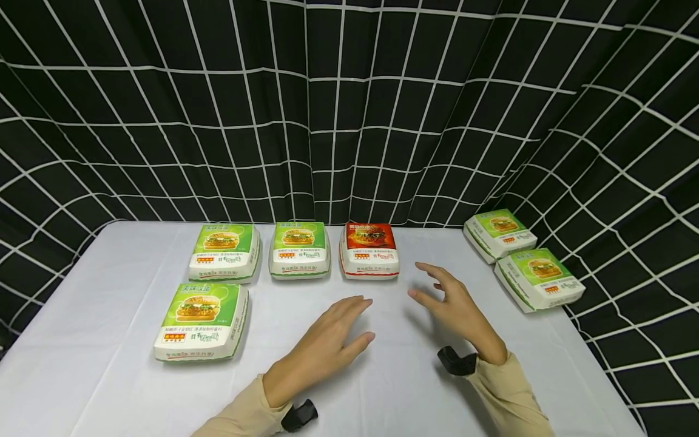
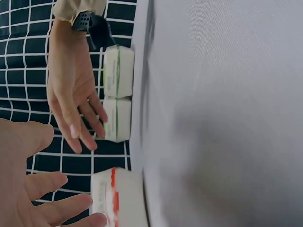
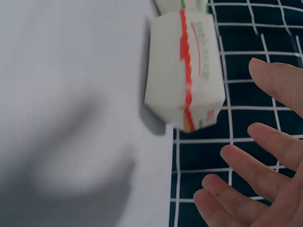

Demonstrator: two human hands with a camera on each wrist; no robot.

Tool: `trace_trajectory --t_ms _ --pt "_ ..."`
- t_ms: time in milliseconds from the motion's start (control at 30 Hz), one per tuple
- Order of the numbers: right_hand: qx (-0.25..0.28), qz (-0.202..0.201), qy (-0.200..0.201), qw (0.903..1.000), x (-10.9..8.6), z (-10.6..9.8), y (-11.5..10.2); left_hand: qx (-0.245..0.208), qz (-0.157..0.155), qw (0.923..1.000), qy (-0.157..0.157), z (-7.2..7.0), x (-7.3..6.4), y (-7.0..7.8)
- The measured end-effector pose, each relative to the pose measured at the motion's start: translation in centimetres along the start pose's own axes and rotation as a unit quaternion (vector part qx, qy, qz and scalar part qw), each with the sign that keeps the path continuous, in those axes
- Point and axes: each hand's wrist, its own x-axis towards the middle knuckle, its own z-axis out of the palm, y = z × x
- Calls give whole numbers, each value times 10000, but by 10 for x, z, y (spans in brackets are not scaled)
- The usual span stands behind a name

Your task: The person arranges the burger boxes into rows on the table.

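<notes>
Your left hand [image 1: 322, 343] and right hand [image 1: 455, 306] are apart, empty, fingers loose, nearest the red burger box [image 1: 369, 252] by the surface's [image 1: 120, 291] back edge, likely light, crushable card, so grip opposite sides gently.

The head view is brightly lit, with soft shadows cast on the tablecloth [image 1: 136, 261]; lines on the curtain [image 1: 322, 152] are bowed toward the sides. At the right wrist, the box [image 3: 163, 71] is blurred.
</notes>
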Motion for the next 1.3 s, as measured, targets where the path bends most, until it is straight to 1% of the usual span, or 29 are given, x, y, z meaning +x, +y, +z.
trace_trajectory --t_ms 167,367,500,633,800,1033,1133,1300 --pt "-135 -9 66 9999 2 -8 11 115 80 9998 -166 11 10 3" --pt "-277 -119 267 9992 2 -21 24 202 241 9994 -158 22 22 9" --pt "-340 -196 388 9985 2 -28 33 245 235 9992 -207 28 31 12" --pt "-542 -209 523 9969 2 -36 45 333 211 9988 -276 36 41 16" --pt "-711 -312 682 9946 0 -47 58 455 308 9980 -314 44 53 23" --pt "-967 -529 858 9902 -1 -63 69 448 222 9978 -441 49 69 29" --pt "-1070 -535 884 9889 -2 -71 77 402 216 9977 -510 52 75 32" --pt "-1113 -537 1045 9868 -4 -86 89 390 178 9969 -659 58 84 35"
